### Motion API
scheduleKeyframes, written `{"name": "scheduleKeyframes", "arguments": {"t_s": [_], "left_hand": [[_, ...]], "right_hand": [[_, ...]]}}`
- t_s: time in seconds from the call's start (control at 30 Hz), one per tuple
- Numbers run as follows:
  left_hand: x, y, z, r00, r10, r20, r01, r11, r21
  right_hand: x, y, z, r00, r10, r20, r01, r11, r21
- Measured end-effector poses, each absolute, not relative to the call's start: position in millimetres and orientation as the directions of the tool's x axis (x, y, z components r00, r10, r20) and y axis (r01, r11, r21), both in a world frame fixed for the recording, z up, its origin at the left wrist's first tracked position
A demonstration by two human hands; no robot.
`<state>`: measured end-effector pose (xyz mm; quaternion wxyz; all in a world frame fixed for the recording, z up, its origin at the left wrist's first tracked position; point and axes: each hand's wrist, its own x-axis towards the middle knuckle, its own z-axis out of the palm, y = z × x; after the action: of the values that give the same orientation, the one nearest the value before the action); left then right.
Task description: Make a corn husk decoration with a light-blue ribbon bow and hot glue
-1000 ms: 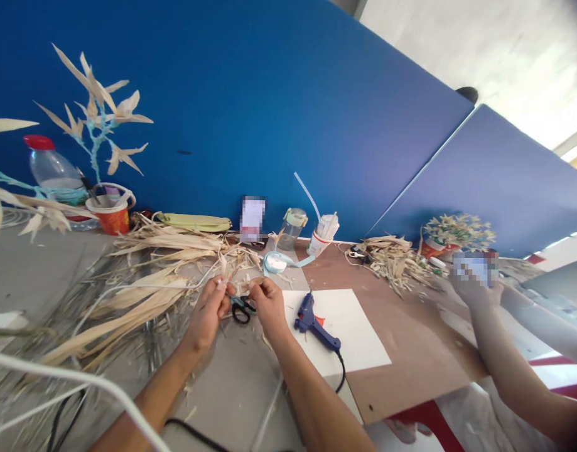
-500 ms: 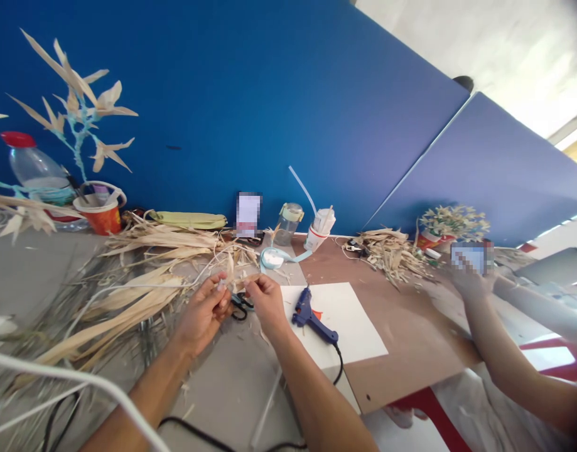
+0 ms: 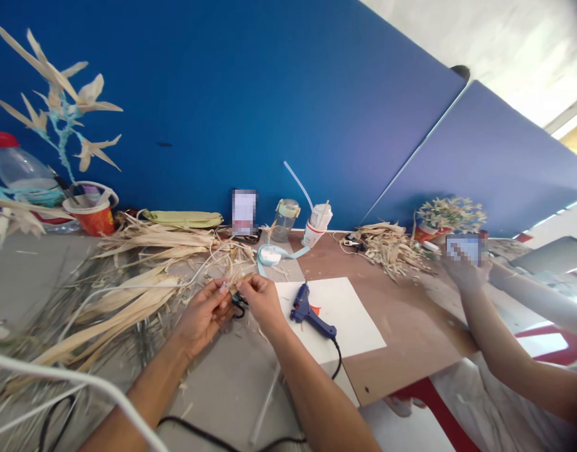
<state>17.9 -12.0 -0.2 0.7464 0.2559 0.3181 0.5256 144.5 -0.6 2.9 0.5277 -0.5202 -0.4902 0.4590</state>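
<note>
Near the middle of the table my left hand [image 3: 208,314] and my right hand [image 3: 262,300] meet, fingertips almost touching. Both pinch a small piece of dried corn husk [image 3: 235,284], whose details are hard to make out. Just beneath the fingers lie dark-handled scissors [image 3: 240,309], partly hidden. A blue hot glue gun [image 3: 311,312] rests on a white sheet of paper [image 3: 358,323], to the right of my right hand. Dried corn husks [image 3: 113,307] spread out to the left of my left hand.
A paper cup with husk flowers [image 3: 93,216], a water bottle [image 3: 22,169], a phone [image 3: 244,212], a glass jar [image 3: 287,220] and a white cup [image 3: 315,231] line the blue partition. White cable [image 3: 81,383] crosses front left. At right, a co-worker's hand [image 3: 464,270] touches another phone.
My right hand has shifted slightly left, closer to my left hand, and the husk piece between them shows less. The whole view has moved a little; the co-worker's hand stays at the phone.
</note>
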Motion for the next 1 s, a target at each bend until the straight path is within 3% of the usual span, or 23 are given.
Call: {"name": "scheduleKeyframes", "arguments": {"t_s": [0.23,0.37,0.83,1.0], "left_hand": [[18,-12,-2,0.308,0.928,-0.212,-0.568,0.358,0.741],[19,-11,-2,0.307,0.931,-0.200,-0.555,0.345,0.756],[25,-9,-9,0.155,0.975,-0.160,-0.533,0.218,0.817],[29,-10,-6,0.072,0.982,-0.175,-0.514,0.187,0.837]], "right_hand": [[147,0,5,0.085,0.996,0.033,0.085,0.026,-0.996],[149,0,5,0.036,0.999,0.006,0.034,0.004,-0.999],[147,-2,2,0.024,1.000,-0.003,0.062,-0.005,-0.998],[143,-1,-4,0.017,1.000,-0.026,-0.030,-0.026,-0.999]]}}
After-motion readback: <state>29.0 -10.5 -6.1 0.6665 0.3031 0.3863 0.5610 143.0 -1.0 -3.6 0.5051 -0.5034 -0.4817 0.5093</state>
